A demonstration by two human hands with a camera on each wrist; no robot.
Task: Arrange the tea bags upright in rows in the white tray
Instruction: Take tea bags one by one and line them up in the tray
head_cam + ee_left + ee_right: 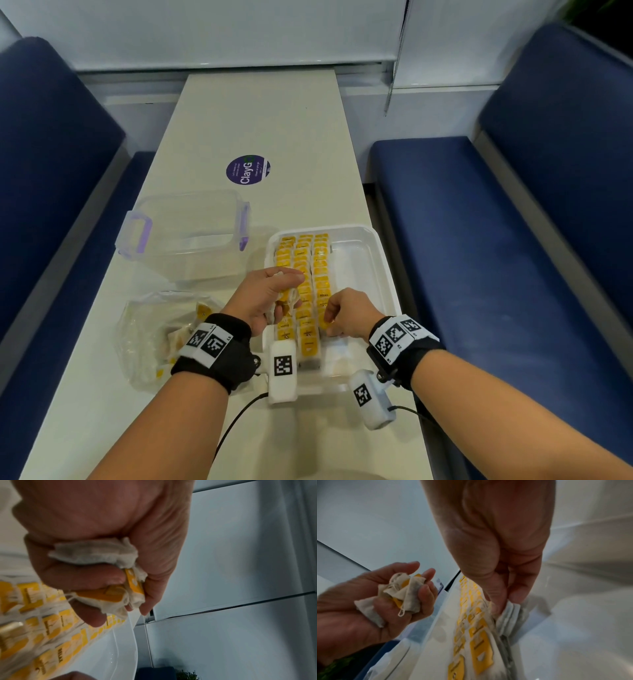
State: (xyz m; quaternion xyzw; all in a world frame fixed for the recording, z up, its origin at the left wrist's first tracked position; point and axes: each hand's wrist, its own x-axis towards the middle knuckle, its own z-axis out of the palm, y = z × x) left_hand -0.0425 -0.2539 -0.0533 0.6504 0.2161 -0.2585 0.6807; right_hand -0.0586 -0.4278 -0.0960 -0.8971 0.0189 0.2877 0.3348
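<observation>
A white tray (378, 260) lies on the table at the right, with three rows of upright yellow-tagged tea bags (308, 274) along its left side. My left hand (274, 294) hovers over the left rows and grips a bunch of loose tea bags (96, 555), also seen as a crumpled bunch of tea bags (402, 596) in the right wrist view. My right hand (342, 317) reaches down at the near end of the third row, its fingers (505, 596) pinching the tops of standing tea bags (510, 612). The tray's right half is bare.
An empty clear tub (185, 236) with purple clips stands left of the tray. A clear plastic bag (154, 335) holding more tea bags lies at the near left. A purple round sticker (248, 170) marks the table. Blue benches (513, 240) flank the table.
</observation>
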